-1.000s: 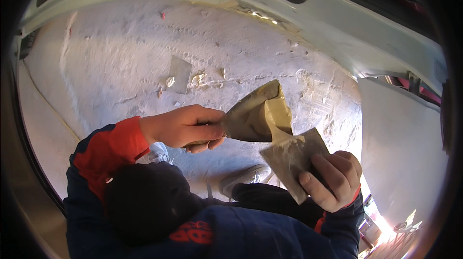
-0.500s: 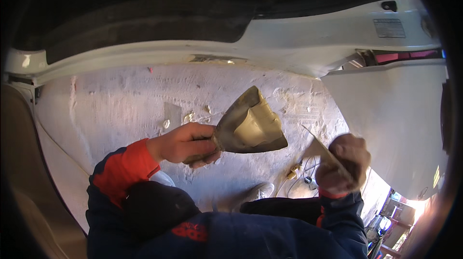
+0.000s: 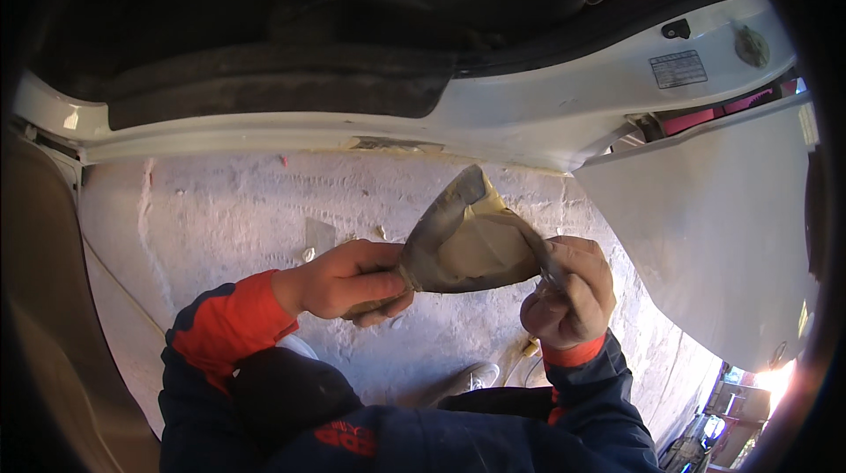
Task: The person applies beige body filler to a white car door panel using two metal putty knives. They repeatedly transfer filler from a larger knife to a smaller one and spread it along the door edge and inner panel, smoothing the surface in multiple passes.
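Seen from the head camera, your left hand grips a wide, triangular grey putty knife by its narrow end, held before you above the floor, its blade coated with yellowish-beige paste. Your right hand pinches a thin scraper, nearly edge-on, at the blade's right edge. A printed label marks the white car frame; red lettering crosses your dark jacket. The pale floor is rough and scuffed.

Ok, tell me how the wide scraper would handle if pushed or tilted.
Probably stiff: the wide scraper juts from the left hand without visible sag. Likely front-heavy too, with beige paste smeared over its broad far end.
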The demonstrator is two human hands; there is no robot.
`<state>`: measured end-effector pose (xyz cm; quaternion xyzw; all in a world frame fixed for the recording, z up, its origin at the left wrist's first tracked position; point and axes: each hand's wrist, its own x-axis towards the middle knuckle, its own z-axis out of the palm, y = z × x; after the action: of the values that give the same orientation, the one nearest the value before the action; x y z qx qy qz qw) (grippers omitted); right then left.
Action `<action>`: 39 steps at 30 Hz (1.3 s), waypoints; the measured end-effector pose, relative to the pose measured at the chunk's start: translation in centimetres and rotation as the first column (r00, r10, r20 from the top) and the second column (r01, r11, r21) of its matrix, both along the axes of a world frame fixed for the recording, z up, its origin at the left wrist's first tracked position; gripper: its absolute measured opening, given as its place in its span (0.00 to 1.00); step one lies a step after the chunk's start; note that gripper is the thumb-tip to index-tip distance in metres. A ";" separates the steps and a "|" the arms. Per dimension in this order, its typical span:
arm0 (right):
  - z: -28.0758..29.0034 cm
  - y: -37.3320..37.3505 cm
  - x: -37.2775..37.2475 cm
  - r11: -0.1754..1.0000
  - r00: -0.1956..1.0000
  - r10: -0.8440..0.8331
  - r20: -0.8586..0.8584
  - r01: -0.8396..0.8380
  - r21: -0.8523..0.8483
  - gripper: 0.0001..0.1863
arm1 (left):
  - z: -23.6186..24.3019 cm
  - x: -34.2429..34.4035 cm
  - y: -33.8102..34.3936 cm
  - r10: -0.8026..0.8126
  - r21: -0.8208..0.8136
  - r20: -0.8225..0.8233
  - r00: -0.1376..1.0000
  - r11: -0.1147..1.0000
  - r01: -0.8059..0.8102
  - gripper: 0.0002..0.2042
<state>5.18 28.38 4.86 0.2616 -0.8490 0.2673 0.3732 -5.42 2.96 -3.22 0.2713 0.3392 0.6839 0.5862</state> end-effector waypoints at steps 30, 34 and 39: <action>-2.7 -3.4 -2.7 -0.217 0.875 0.481 0.048 0.172 -0.961 0.12 | 3.0 1.5 6.2 -0.457 0.523 0.372 0.808 0.822 0.224 0.16; -2.4 -2.8 -2.4 -0.271 0.905 0.424 -0.029 0.096 -0.958 0.14 | 2.6 1.6 7.9 -0.567 0.526 0.372 0.735 0.781 0.336 0.29; -2.7 -1.7 -1.6 -0.252 0.923 0.381 -0.063 0.038 -0.967 0.15 | 2.0 2.7 8.3 -0.374 0.379 0.430 0.822 0.901 0.211 0.33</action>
<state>3.59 26.66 2.12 -0.0485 -0.3112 0.9089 0.2735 -2.74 11.29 -1.19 0.2274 0.0187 0.6756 0.7010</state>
